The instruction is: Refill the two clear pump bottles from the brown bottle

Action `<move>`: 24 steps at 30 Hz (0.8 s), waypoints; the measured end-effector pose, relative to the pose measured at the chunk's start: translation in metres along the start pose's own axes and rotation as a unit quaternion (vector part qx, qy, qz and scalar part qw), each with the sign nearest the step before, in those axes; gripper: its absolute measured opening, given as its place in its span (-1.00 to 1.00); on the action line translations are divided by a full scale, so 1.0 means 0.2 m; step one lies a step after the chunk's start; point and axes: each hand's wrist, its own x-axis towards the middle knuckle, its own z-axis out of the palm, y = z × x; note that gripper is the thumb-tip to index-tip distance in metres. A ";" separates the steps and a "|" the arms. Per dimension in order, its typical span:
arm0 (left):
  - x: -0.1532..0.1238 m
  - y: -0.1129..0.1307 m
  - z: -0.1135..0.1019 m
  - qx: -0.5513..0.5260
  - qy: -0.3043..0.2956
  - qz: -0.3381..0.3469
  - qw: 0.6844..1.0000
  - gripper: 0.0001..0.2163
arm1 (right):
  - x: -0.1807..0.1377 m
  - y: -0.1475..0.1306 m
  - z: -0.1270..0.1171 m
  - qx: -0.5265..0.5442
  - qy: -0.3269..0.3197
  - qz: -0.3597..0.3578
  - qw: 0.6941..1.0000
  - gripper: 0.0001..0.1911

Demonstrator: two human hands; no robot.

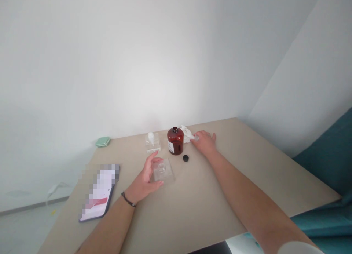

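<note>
My left hand (147, 178) cups the left side of a clear square bottle (162, 170) lying on the beige table (247, 173), fingers curved round it. My right hand (205, 141) reaches far across the table and rests on a white pump top (188, 135) behind an open amber bottle (175, 140); its fingers pinch the pump's end. A small black cap (186, 158) lies just in front of the amber bottle. Another clear bottle with a white pump (152, 142) stands to the left of the amber one.
A phone or tablet with a blurred screen (99, 193) lies near the table's left edge. A small green case (103, 141) sits at the far left corner. White walls enclose the table; a teal seat (330, 162) stands at the right.
</note>
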 end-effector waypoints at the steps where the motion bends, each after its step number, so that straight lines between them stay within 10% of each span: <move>1: 0.00 0.00 0.00 0.001 0.001 0.001 1.000 -0.13 | 0.00 0.00 0.00 -0.003 -0.004 -0.001 1.000 -0.72; 13: 0.01 0.01 0.01 -0.008 -0.004 0.012 1.000 -0.15 | -0.06 -0.01 -0.07 -0.012 -0.007 -0.045 0.999 -0.40; 24: 0.01 0.01 0.01 -0.001 -0.008 0.017 1.000 -0.13 | -0.11 0.02 -0.12 -0.004 -0.045 -0.075 0.996 -0.51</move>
